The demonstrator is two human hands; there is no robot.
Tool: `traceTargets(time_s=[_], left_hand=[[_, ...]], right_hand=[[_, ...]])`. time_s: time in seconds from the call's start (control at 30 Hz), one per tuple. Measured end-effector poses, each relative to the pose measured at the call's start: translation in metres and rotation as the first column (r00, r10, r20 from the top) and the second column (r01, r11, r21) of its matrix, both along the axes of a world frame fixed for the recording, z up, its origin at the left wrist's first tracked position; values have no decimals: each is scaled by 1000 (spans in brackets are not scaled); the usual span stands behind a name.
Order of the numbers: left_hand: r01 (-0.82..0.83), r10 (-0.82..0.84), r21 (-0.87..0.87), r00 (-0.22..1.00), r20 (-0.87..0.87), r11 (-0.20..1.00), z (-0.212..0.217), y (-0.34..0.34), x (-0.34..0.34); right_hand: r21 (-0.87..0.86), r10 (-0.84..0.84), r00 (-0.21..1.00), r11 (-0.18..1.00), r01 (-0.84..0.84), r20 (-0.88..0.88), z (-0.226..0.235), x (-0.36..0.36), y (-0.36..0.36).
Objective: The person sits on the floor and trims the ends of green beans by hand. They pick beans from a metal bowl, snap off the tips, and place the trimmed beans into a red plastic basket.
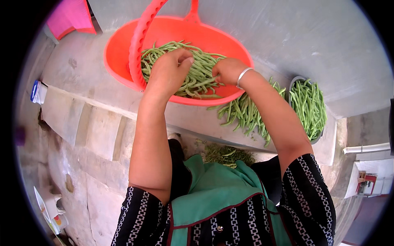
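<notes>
A heap of long green beans [200,69] lies in an orange-red plastic basket [213,39] with an arched handle. Over the left part of the heap is my left hand [170,69], its fingers curled toward the thumb; anything between them is hidden. My right hand [230,70], with a silver bangle at the wrist, reaches over the basket's right rim. Its fingers bend inward beside the beans, and I cannot make out what they grip. Outside the basket, a loose pile of green beans [242,112] rests on the grey ledge, partly behind my right forearm.
A dark grey container [292,88] full of green beans stands at the ledge's right end. Behind the basket rises a grey wall [283,28]. Green trimmings [227,156] lie on the ground below the concrete ledge [74,69]. Pink cloth [67,18] hangs at the far left.
</notes>
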State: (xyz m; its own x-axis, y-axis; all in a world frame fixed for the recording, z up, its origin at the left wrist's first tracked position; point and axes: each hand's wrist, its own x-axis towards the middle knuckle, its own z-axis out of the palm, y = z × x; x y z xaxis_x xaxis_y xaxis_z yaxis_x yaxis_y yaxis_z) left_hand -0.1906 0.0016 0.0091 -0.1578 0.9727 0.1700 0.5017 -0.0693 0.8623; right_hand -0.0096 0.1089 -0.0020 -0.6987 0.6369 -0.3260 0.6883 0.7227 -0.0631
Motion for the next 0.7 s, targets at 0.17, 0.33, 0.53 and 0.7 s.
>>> traceTargets(time_s=[0.17,0.33,0.53,0.7], left_hand=[[193,-154,-160,961,229,968,6,2,14],[329,-186,-209,842,505,921,11,3,64],[255,-118,-12,488,865,967,6,2,116],[618,-484,-154,726,488,771,11,-16,165]], right_hand=[[45,-29,912,998,52,-409,82,64,-20],[16,-192,640,952,305,-744,86,117,-77],[81,-128,612,950,302,-781,39,158,-156],[300,73,497,868,395,-865,38,214,-150]])
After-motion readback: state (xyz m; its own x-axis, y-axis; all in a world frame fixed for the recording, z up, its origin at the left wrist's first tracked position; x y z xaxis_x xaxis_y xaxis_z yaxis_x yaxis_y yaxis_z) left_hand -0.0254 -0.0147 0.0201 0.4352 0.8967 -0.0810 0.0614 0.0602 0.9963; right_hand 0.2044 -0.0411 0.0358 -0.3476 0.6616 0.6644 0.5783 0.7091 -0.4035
